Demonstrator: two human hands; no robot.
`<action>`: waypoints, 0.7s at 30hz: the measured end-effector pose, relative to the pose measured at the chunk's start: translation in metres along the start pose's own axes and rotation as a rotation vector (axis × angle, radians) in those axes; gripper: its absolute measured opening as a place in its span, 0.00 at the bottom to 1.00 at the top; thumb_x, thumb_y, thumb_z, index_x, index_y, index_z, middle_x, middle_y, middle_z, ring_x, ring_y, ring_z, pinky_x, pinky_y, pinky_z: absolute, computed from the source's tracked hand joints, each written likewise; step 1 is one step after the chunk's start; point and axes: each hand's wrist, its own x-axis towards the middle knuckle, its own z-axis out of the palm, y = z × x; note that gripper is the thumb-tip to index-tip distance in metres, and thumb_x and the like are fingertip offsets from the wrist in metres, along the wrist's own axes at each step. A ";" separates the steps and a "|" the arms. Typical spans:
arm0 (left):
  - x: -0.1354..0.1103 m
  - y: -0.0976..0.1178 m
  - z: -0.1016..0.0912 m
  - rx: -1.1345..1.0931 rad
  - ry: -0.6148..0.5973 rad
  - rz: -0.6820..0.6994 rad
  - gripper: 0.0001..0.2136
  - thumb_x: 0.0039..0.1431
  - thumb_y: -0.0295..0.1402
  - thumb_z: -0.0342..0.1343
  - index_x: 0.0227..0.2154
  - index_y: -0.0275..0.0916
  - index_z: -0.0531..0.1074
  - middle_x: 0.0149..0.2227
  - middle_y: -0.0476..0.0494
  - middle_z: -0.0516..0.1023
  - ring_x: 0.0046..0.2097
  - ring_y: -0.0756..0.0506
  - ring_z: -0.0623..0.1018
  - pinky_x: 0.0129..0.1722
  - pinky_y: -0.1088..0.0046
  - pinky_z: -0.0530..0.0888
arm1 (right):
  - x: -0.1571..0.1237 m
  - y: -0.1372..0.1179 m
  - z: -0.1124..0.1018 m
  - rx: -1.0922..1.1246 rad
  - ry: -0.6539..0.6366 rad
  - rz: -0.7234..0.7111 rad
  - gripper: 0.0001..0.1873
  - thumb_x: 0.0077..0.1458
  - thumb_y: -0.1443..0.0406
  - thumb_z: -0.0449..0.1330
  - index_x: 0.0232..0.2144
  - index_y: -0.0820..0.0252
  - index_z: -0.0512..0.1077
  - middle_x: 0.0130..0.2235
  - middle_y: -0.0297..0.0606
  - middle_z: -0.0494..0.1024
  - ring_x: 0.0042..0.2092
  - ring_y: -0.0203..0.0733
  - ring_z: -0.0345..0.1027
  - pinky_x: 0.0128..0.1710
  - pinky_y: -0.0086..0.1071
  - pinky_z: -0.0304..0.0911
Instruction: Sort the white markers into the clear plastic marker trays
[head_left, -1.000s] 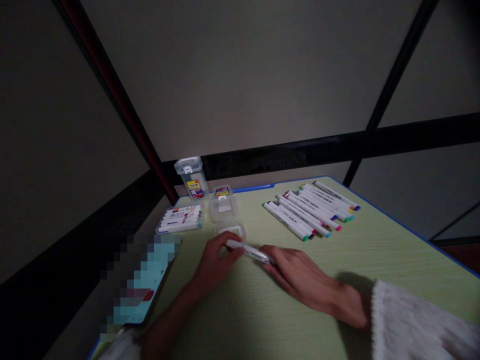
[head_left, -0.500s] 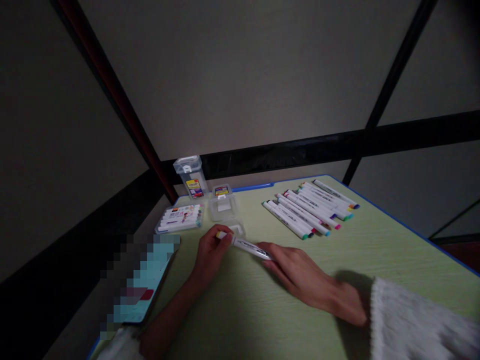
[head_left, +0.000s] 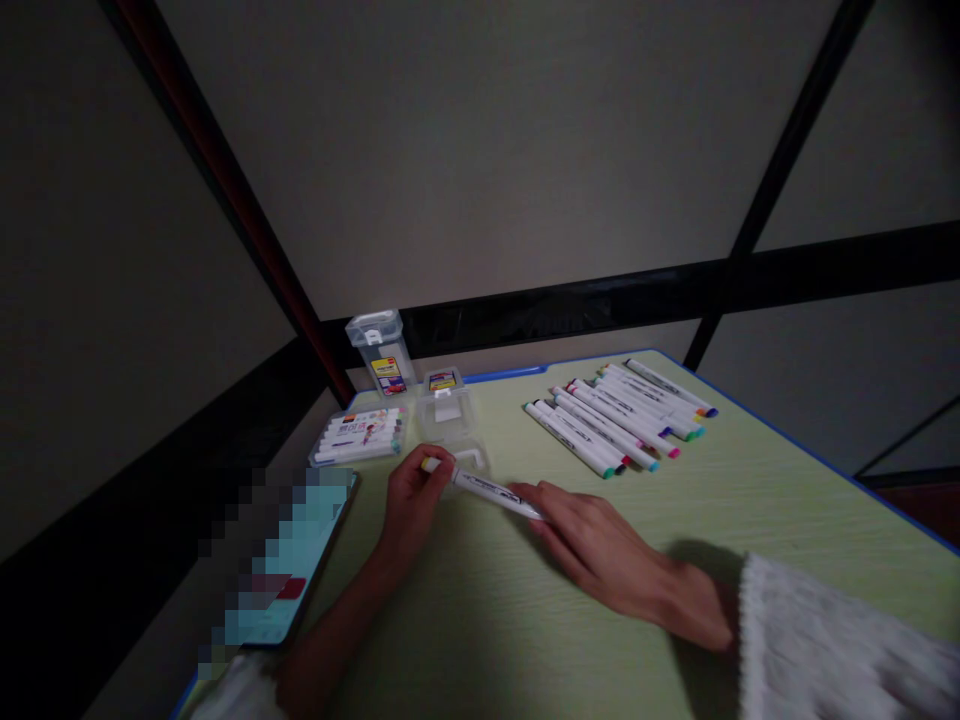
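Observation:
A white marker [head_left: 491,490] with dark print and a yellow end is held slantwise between my two hands, above the table. My left hand [head_left: 415,492] pinches it close to the yellow end, thumb and fingers closed. At the opposite end, my right hand [head_left: 589,535] grips the marker, its fingers hiding that tip. Just behind my left hand sits an open clear plastic case [head_left: 450,415] with its lid part lying towards me. Several white markers [head_left: 577,435] with coloured ends lie in a loose row beyond my right hand.
On the pale green table [head_left: 480,620] stands a tall clear container [head_left: 384,355] at the back left. Before it lies a clear case of markers [head_left: 364,435]. A tablet or phone [head_left: 300,560], partly pixelated, lies left of my left forearm. A wall rises behind the table.
My left hand has shifted slightly left and up, and the marker's yellow end has moved with it. My right hand stays nearly in place. The other things have not moved.

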 end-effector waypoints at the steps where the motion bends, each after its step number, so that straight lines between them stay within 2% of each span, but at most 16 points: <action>1: 0.000 0.000 0.000 -0.006 -0.008 -0.002 0.08 0.46 0.37 0.54 0.23 0.37 0.66 0.16 0.56 0.57 0.20 0.55 0.56 0.19 0.79 0.54 | 0.000 0.000 0.000 -0.005 0.003 0.004 0.15 0.59 0.68 0.43 0.48 0.61 0.58 0.38 0.41 0.71 0.36 0.40 0.67 0.37 0.33 0.62; 6: 0.000 -0.005 0.000 -0.015 -0.073 -0.011 0.09 0.46 0.37 0.54 0.23 0.36 0.65 0.16 0.57 0.57 0.19 0.56 0.56 0.18 0.80 0.53 | -0.001 -0.001 -0.002 -0.020 0.010 0.045 0.13 0.60 0.66 0.42 0.44 0.62 0.61 0.36 0.41 0.72 0.35 0.41 0.68 0.35 0.34 0.62; 11: -0.002 -0.006 -0.001 0.007 -0.107 -0.044 0.09 0.45 0.37 0.55 0.22 0.36 0.65 0.16 0.57 0.56 0.19 0.56 0.56 0.17 0.81 0.52 | -0.002 0.000 -0.001 -0.048 0.016 0.042 0.14 0.60 0.64 0.42 0.45 0.62 0.61 0.35 0.42 0.73 0.34 0.40 0.68 0.34 0.32 0.61; 21: -0.004 -0.002 -0.002 0.114 -0.180 0.040 0.06 0.43 0.33 0.57 0.22 0.36 0.66 0.19 0.55 0.63 0.23 0.53 0.62 0.23 0.80 0.60 | -0.002 0.002 0.000 -0.089 0.062 0.021 0.14 0.61 0.62 0.42 0.37 0.61 0.64 0.31 0.40 0.73 0.30 0.39 0.68 0.29 0.29 0.59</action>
